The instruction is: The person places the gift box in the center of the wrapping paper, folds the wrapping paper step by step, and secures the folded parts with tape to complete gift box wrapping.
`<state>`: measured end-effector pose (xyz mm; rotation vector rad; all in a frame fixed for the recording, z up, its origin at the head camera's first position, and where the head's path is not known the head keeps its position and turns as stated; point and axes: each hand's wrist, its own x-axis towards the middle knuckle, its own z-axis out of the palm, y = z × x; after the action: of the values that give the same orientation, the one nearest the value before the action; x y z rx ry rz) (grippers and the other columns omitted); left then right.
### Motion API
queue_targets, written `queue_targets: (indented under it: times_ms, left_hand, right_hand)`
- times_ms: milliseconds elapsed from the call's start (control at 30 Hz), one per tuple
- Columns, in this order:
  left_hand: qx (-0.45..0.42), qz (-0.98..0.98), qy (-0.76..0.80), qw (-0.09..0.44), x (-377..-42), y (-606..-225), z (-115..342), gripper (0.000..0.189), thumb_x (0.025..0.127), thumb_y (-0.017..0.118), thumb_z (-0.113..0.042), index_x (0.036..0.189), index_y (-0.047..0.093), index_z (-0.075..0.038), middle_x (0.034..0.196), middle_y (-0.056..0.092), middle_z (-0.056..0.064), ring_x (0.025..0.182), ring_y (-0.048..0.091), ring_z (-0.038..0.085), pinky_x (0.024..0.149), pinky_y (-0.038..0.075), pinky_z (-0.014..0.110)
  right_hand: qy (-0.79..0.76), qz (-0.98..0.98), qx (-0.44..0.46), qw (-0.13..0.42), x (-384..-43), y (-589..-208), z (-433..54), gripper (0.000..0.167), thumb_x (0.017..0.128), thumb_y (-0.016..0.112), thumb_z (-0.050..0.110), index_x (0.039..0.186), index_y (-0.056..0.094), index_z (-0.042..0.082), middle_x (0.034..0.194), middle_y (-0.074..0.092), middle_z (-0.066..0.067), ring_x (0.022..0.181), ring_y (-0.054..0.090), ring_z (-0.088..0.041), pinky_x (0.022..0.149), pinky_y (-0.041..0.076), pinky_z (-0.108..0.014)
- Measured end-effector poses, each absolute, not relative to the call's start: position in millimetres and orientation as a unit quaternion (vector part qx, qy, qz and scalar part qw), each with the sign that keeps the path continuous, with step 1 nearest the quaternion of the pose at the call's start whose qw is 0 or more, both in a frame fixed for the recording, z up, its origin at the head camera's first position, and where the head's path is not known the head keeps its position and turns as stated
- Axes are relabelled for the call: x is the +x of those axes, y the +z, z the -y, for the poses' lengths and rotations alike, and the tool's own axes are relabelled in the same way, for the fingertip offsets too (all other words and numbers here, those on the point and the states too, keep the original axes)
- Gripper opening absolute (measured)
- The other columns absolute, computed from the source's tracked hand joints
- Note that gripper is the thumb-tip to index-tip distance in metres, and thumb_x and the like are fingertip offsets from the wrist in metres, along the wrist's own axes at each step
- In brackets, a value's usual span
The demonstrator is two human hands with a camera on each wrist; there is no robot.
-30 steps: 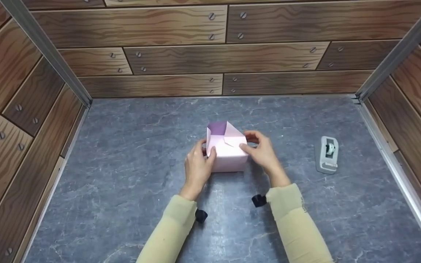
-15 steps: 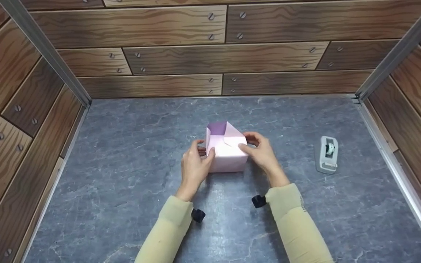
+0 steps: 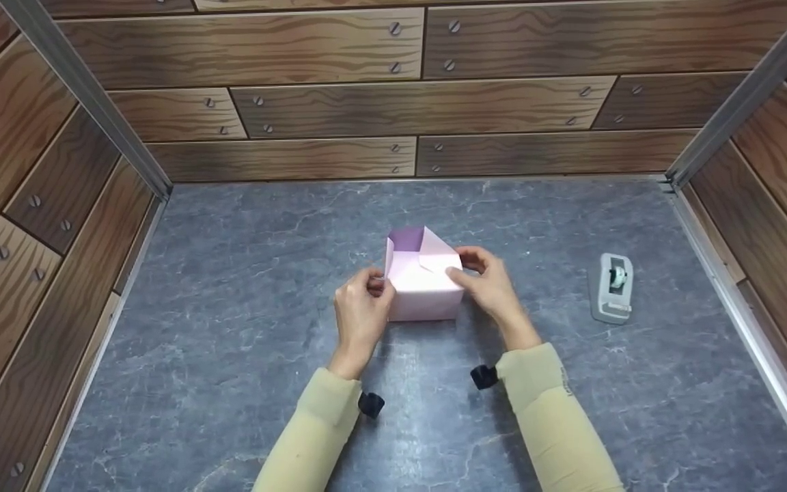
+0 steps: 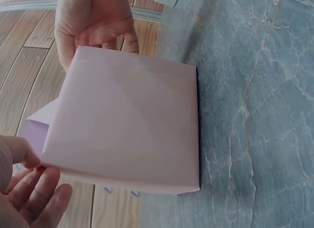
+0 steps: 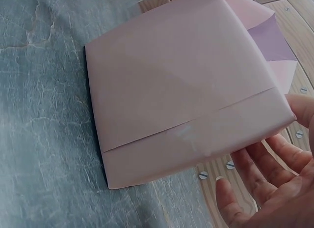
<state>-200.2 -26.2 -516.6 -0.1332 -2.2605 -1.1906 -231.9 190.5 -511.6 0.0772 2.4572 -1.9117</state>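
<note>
A pink paper box [image 3: 424,304] stands on the grey table between both hands. Folded paper lies over its top, and a triangular flap [image 3: 440,251] rises at the right; at the back, darker purple paper shows through an opening. The left hand [image 3: 361,314] pinches the near left top corner between thumb and index finger, its other fingers curled. At the near right top corner, the right hand [image 3: 492,287] grips the paper, thumb on top and fingers along the side. A lengthwise seam crosses the box's front [image 5: 181,90] in the right wrist view.
A grey tape dispenser [image 3: 612,288] with a roll in it stands on the table [image 3: 243,273] to the right, beyond the right hand. Wood-patterned walls [image 3: 339,109] with metal edging enclose the back and both sides.
The left hand has shifted slightly left and its fingers have drawn in, the thumb moving from the front edge to the left corner. The right hand and box stay nearly still.
</note>
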Motion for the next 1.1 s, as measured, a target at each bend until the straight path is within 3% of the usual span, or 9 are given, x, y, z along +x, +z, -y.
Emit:
queue_targets:
  times_ms: [500, 800, 1100]
  left_hand:
    - [-0.043, 0.863, -0.416, 0.284, -205, -512, 26, 0.006, 0.082, 0.071, -0.01, 0.078, 0.073, -0.006, 0.064, 0.067, 0.001, 0.055, 0.063, 0.011, 0.051, 0.053, 0.03]
    - [-0.05, 0.859, -0.4, 0.315, -210, -508, 26, 0.005, 0.082, 0.071, -0.012, 0.077, 0.073, -0.009, 0.073, 0.067, 0.0, 0.062, 0.064, 0.013, 0.057, 0.054, 0.029]
    - [-0.054, 0.853, -0.408, 0.321, -218, -498, 25, 0.005, 0.083, 0.07, -0.011, 0.08, 0.074, -0.009, 0.073, 0.068, -0.001, 0.061, 0.064, 0.013, 0.057, 0.054, 0.028]
  right_hand:
    - [-0.621, -0.784, 0.005, 0.006, -232, -513, -192, 0.044, 0.087, 0.075, 0.013, 0.124, 0.059, -0.003, 0.124, 0.059, -0.02, 0.118, 0.054, -0.032, 0.104, 0.038, -0.05]
    - [-0.616, -0.788, 0.012, 0.015, -232, -511, -192, 0.046, 0.087, 0.075, 0.015, 0.126, 0.058, -0.002, 0.126, 0.059, -0.019, 0.121, 0.053, -0.03, 0.106, 0.036, -0.05]
    - [-0.618, -0.786, 0.003, 0.014, -227, -502, -189, 0.043, 0.088, 0.074, 0.01, 0.124, 0.058, -0.005, 0.125, 0.059, -0.021, 0.12, 0.053, -0.033, 0.106, 0.037, -0.049]
